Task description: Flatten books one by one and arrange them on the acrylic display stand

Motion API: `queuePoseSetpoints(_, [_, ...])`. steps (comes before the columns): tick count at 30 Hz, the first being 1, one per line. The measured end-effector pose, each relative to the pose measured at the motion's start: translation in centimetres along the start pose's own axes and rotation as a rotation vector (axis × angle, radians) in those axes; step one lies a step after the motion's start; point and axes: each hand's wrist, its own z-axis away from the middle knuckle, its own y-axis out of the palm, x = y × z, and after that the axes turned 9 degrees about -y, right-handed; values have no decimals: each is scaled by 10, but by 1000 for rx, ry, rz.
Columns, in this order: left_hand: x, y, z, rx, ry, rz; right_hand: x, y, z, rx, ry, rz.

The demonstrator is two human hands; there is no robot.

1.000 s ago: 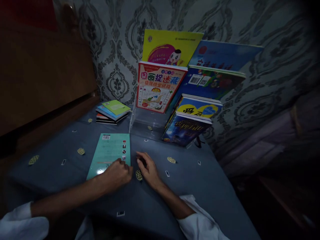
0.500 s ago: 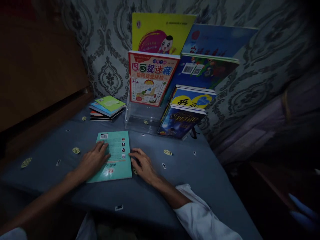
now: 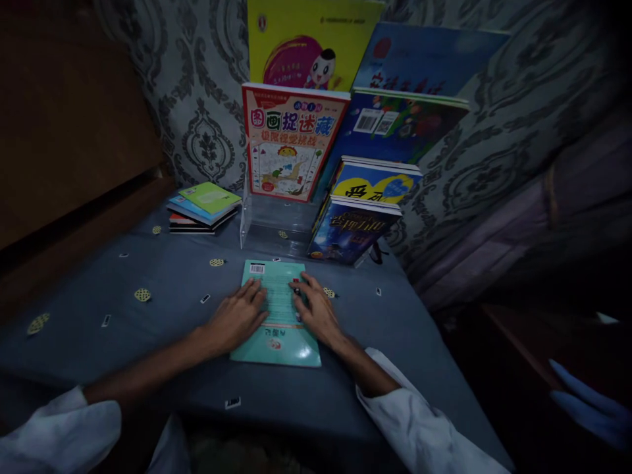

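A teal book (image 3: 279, 339) lies flat on the cloth-covered table, its barcode at the far left corner and its printed title upside down to me. Across its left side rests my left hand (image 3: 239, 316), fingers spread over the cover. My right hand (image 3: 318, 309) lies on the right edge, its fingers apart and partly over the cover. Neither hand is wrapped round the book. Behind it stands a clear display rack (image 3: 264, 227), which holds a red-bordered picture book (image 3: 296, 141), a dark blue book (image 3: 353, 230) and other books.
A small stack of thin books (image 3: 205, 204) sits at the back left of the table (image 3: 172, 342). Upright in the rack's rear are a yellow book (image 3: 296, 39) and a blue book (image 3: 424, 59). Patterned curtain fabric (image 3: 207, 145) hangs behind; a wooden panel (image 3: 74, 118) stands at left.
The teal book has moved right across the table, with my left hand on it. My right hand has shifted right and now overlaps the cover's right edge. The view has tilted slightly.
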Motion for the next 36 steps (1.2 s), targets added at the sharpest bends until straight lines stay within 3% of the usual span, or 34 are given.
queuePoseSetpoints(4, [-13,3,-10,1,87,46,-11,-14,13,-18,35,36])
queuePoseSetpoints(7, [-7,3,-18,-7,118,92,-11,-14,21,-36,28,64])
queuePoseSetpoints(15, [19,3,-51,26,-120,82,-5,4,33,-88,31,141])
queuePoseSetpoints(23, [12,14,-69,-92,-54,26,4,5,37,-75,26,191])
queuePoseSetpoints(28, [10,27,-77,-157,2,84,15,-6,21,40,8,312])
queuePoseSetpoints(36, [22,40,-80,-198,70,230,20,6,-34,251,-188,183])
